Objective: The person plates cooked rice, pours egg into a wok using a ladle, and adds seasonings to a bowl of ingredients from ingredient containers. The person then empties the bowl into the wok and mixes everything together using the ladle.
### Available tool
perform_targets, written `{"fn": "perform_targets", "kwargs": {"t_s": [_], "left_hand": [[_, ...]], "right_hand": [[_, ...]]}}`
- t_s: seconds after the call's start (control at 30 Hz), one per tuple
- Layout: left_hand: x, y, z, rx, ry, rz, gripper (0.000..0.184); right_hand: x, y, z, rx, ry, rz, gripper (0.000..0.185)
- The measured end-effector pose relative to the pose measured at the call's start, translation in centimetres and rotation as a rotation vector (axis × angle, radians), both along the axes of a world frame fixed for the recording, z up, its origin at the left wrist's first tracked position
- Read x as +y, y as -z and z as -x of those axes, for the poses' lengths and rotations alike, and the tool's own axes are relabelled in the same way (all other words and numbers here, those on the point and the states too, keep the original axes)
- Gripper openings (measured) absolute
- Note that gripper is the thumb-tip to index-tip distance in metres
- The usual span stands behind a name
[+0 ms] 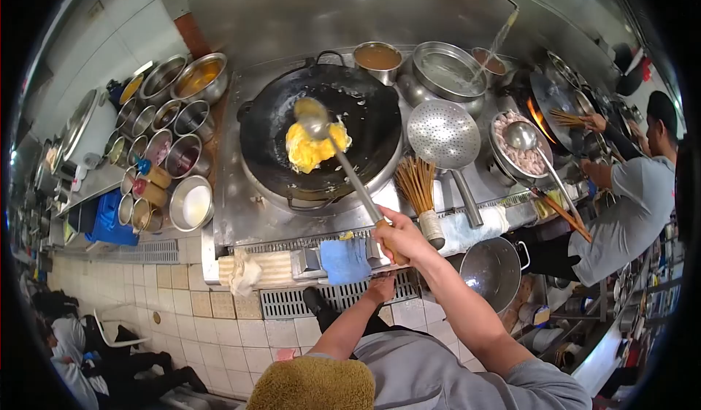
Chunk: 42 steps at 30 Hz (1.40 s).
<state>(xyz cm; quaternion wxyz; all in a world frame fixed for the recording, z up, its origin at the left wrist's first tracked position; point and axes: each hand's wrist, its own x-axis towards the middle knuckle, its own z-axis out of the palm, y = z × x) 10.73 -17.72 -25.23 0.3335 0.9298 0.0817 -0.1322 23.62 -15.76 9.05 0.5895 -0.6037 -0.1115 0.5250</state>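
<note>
Wok [274, 136], yellow egg [315, 149], ladle [315, 119], right hand [400, 236]

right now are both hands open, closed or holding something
right hand: closed, holding the ladle
left hand: fingers not clear, can't tell if open or closed

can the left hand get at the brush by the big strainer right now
Probably not directly: the right forearm and right hand, gripping the ladle, seem to cross between the left hand and the brush. Going around them looks possible.
</note>
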Motion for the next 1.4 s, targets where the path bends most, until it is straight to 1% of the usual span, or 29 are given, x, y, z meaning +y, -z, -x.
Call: {"fn": "perform_targets", "kwargs": {"t_s": [0.1, 0.13, 0.17, 0.2, 0.23, 0.3, 0.33, 0.37, 0.4, 0.47, 0.53, 0.57, 0.6, 0.63, 0.7, 0.77, 0.8, 0.83, 0.87, 0.93, 1.0, 1.03, 1.07, 1.1, 1.13, 1.2, 1.27, 1.33, 1.4], "left_hand": [[0.7, -5.2, 2.1, 0.174, 0.006, 0.082, 0.071], [-0.1, -2.4, 4.2, -0.074, -0.071, 0.017, 0.068], [-0.2, -2.6, 5.8, -0.006, -0.123, 0.026, 0.066], [0.0, -3.3, 7.8, 0.063, -0.177, 0.038, 0.065], [0.3, -4.6, 9.9, 0.133, -0.236, 0.052, 0.063], [2.0, -8.3, 14.3, 0.300, -0.364, 0.141, 0.057], [2.2, -7.5, 17.4, 0.301, -0.451, 0.122, 0.053], [2.2, -6.8, 20.5, 0.300, -0.544, 0.097, 0.050], [2.4, -7.7, 22.9, 0.315, -0.661, 0.096, 0.048], [2.6, -8.4, 27.7, 0.346, -0.815, 0.094, 0.048], [1.7, -8.7, 31.6, 0.357, -0.977, 0.114, 0.048], [1.1, -9.2, 33.0, 0.301, -1.053, 0.107, 0.049], [0.4, -9.6, 34.4, 0.245, -1.127, 0.098, 0.049], [-0.7, -9.9, 35.9, 0.191, -1.200, 0.087, 0.049], [-3.4, -10.2, 38.3, 0.073, -1.392, 0.129, 0.050], [-6.1, -12.5, 40.2, 0.007, -1.610, 0.224, 0.048], [-7.9, -12.7, 41.6, -0.070, -1.703, 0.255, 0.047], [-9.9, -12.9, 43.1, -0.151, -1.800, 0.281, 0.047], [-12.1, -13.1, 44.8, -0.235, -1.902, 0.305, 0.047], [-16.0, -16.3, 49.1, -0.363, -2.151, 0.302, 0.036], [-20.3, -15.6, 55.4, -0.781, -2.530, 0.456, 0.035], [-24.6, -18.8, 62.7, -1.108, -2.724, 0.291, 0.035], [-26.7, -21.7, 66.2, -1.312, -2.802, 0.154, 0.037], [-29.7, -21.3, 70.5, -1.462, -2.870, 0.062, 0.037], [-32.6, -22.5, 74.3, -1.650, -2.926, 0.054, 0.041], [-40.1, -19.6, 83.6, -2.028, -2.937, 0.164, 0.047], [-46.1, -19.6, 90.4, -2.386, -2.791, 0.148, 0.059], [-48.3, -23.6, 93.5, -2.566, -2.788, -0.038, 0.064], [-51.2, -23.9, 97.1, -2.680, -2.802, -0.067, 0.066]], "right_hand": [[-1.1, 2.3, 2.0, -0.303, 0.015, -0.002, 0.070], [-1.7, 2.2, 3.3, -0.299, 0.034, 0.017, 0.072], [-2.6, 2.0, 4.3, -0.284, 0.006, -0.010, 0.073], [-3.5, 0.6, 4.7, -0.253, -0.040, 0.049, 0.074], [-4.2, -0.4, 4.5, -0.191, -0.053, 0.165, 0.074], [-4.7, -0.5, 2.1, -0.227, -0.125, 0.208, 0.073], [-4.7, -0.2, 1.2, -0.313, -0.152, 0.226, 0.072], [-5.1, 2.8, -0.2, -0.452, -0.174, 0.087, 0.070], [-4.8, 2.4, -1.0, -0.507, -0.213, 0.067, 0.070], [-3.9, 1.2, -1.5, -0.630, -0.247, 0.161, 0.070], [-3.3, 0.1, -1.3, -1.008, -0.229, 0.211, 0.073], [-3.4, -0.7, -1.4, -1.124, -0.266, 0.212, 0.074], [-3.2, 0.8, -1.9, -1.441, -0.205, -0.085, 0.074], [-2.9, -1.2, -0.7, -1.433, -0.218, -0.064, 0.070], [-2.4, -1.3, 1.7, -1.122, -0.136, -0.169, 0.069], [-1.6, -1.5, 5.4, -1.200, -0.304, -0.165, 0.067], [-1.4, -1.7, 7.4, -1.244, -0.392, -0.167, 0.067], [-1.2, -1.4, 10.1, -1.200, -0.478, -0.221, 0.066], [-1.0, -0.8, 12.6, -1.169, -0.574, -0.184, 0.066], [-1.4, 0.6, 18.4, -1.105, -0.734, -0.167, 0.069], [-2.3, 7.6, 20.9, -1.044, -0.892, -0.233, 0.070], [-5.1, 6.7, 27.6, -1.084, -1.115, -0.142, 0.072], [-5.9, 14.3, 26.2, -1.182, -1.139, -0.186, 0.075], [-7.4, 14.7, 28.4, -1.111, -1.217, -0.047, 0.075], [-9.0, 15.2, 30.4, -1.036, -1.286, 0.096, 0.075], [-11.7, 18.5, 32.6, -1.167, -1.394, 0.147, 0.072], [-13.7, 20.6, 33.5, -1.172, -1.422, 0.209, 0.070], [-14.6, 21.1, 34.1, -1.183, -1.442, 0.297, 0.064], [-14.9, 20.8, 34.3, -1.193, -1.434, 0.374, 0.059]]}}
